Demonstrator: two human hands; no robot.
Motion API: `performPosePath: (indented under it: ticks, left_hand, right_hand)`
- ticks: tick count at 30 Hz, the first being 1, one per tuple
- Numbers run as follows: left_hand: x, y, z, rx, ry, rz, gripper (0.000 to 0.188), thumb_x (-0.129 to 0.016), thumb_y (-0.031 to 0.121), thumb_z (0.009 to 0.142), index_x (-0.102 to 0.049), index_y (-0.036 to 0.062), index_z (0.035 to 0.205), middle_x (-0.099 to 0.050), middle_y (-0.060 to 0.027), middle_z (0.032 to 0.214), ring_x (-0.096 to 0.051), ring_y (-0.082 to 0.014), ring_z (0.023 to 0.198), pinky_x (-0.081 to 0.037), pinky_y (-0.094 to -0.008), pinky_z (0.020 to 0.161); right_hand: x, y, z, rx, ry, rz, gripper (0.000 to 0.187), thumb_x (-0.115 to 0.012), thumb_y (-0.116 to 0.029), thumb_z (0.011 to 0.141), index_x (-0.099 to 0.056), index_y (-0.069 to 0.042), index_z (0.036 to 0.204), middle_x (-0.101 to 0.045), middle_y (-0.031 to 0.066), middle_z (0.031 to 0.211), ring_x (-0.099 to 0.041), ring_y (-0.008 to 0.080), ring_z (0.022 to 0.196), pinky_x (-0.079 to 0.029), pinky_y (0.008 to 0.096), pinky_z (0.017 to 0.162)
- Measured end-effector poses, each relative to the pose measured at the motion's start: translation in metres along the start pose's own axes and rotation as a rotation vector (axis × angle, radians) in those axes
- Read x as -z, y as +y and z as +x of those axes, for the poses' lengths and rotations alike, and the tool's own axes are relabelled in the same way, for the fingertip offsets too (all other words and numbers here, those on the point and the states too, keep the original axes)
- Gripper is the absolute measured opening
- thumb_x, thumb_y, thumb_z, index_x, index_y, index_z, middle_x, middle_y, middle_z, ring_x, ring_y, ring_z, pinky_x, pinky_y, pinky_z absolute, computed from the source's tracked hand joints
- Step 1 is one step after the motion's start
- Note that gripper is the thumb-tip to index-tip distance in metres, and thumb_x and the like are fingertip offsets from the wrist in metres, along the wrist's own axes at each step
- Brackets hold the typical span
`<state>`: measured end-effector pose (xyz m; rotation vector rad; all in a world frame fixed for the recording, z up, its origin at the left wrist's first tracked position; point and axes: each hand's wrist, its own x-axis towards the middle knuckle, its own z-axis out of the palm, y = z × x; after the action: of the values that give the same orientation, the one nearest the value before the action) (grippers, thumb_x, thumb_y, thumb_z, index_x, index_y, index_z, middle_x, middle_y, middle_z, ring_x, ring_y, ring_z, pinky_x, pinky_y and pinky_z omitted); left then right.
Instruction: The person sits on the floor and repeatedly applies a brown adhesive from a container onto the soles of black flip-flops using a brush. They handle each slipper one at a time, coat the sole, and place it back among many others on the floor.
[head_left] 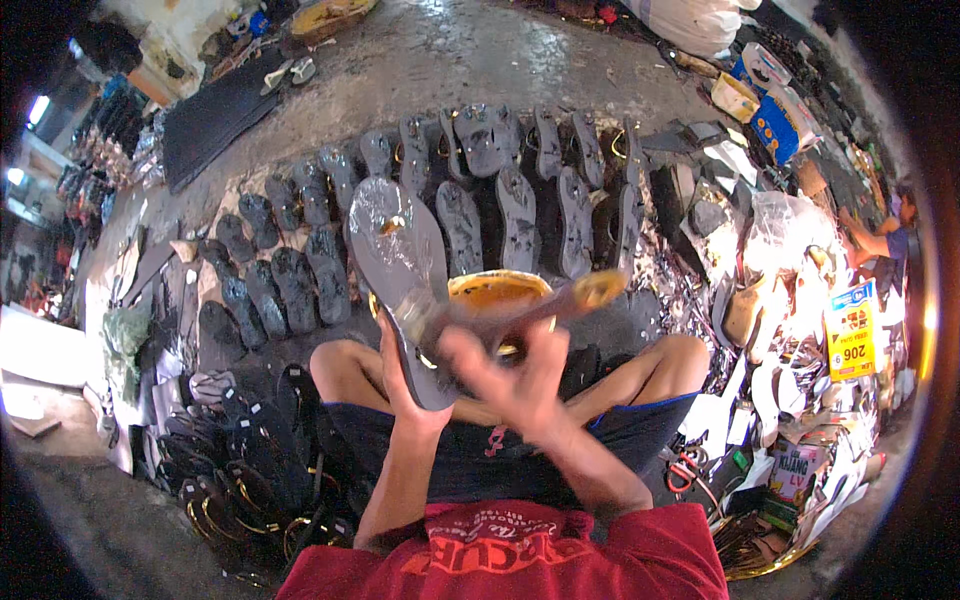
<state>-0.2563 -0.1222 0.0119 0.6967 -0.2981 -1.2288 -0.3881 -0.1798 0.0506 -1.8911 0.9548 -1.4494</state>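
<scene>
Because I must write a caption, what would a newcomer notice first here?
Near the centre, a glossy grey sole in the left hand stands out, with the right hand and its blurred tool near its edge. Beyond lie rows of dark soles. At right, a bright yellow panel catches the eye.

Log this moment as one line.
left hand: holding gray sole | right hand: holding brush-like tool, contact with sole unclear | nearby: yellow-smeared container, rows of soles

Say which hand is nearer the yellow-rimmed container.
Right. The right hand, with a blurred tool, is just below the container in the picture; the left hand, gripping a gray sole, is farther off, to its lower left.
</scene>
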Motion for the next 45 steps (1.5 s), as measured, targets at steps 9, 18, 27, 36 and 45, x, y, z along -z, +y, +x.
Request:
performPosePath:
  ticks: [9, 18, 27, 36, 45]
  left_hand:
    - [-0.003, -0.002, 0.033, 0.016, 0.059, -0.015, 0.046, -0.053, 0.046, 0.107, -0.058, 0.0115, 0.137, -0.067, -0.0089, 0.127, -0.067, -0.0228, 0.105, -0.054, -0.0401, 0.098]
    - [-0.07, 0.002, 0.3, 0.218, -0.16, 0.087, 0.032, -0.057, 0.031, 0.099, -0.067, 0.0108, 0.121, -0.073, -0.0108, 0.119, -0.07, -0.0266, 0.109, -0.055, -0.0488, 0.099]
    - [-0.026, -0.21, 0.464, 0.612, 0.08, -0.248, 0.033, -0.048, 0.025, 0.104, -0.068, 0.0056, 0.122, -0.073, -0.0146, 0.12, -0.069, -0.0286, 0.113, -0.053, -0.0484, 0.103]
    - [0.067, 0.015, 0.074, -0.546, -0.128, 1.216, 0.045, -0.077, 0.006, 0.088, -0.066, 0.0044, 0.131, -0.068, -0.0115, 0.133, -0.067, -0.0235, 0.118, -0.052, -0.0375, 0.105]
    - [0.275, 0.111, -0.087, -0.024, 0.775, 2.261, 0.089, -0.079, 0.006, 0.08, -0.033, 0.0023, 0.156, -0.04, -0.0163, 0.159, -0.036, -0.0412, 0.146, -0.027, -0.0519, 0.124]
  right_hand:
    - [0.01, 0.016, 0.011, -0.481, 0.465, 0.471, 0.024, -0.084, -0.014, 0.086, -0.071, -0.001, 0.101, -0.075, 0.0071, 0.096, -0.067, 0.0141, 0.082, -0.055, 0.0313, 0.075]
    - [0.115, 0.089, -0.034, -0.704, 0.664, 0.024, 0.021, -0.076, -0.017, 0.095, -0.069, 0.0, 0.104, -0.068, 0.0059, 0.102, -0.061, 0.0139, 0.09, -0.05, 0.0305, 0.082]
    - [0.117, 0.106, -0.031, -0.767, 0.621, -0.056, 0.024, -0.072, -0.022, 0.096, -0.069, 0.001, 0.098, -0.061, 0.0066, 0.097, -0.056, 0.0166, 0.094, -0.046, 0.0325, 0.084]
    - [0.122, 0.113, -0.021, -0.876, 0.22, -0.958, 0.07, -0.06, -0.062, 0.097, -0.064, -0.007, 0.14, -0.068, 0.0222, 0.129, -0.069, 0.0376, 0.102, -0.054, 0.0429, 0.083]
    - [0.027, 0.102, -0.012, -0.304, -0.242, -0.429, 0.018, -0.079, -0.017, 0.091, -0.073, -0.002, 0.1, -0.074, 0.0157, 0.09, -0.072, 0.0318, 0.079, -0.056, 0.0388, 0.071]
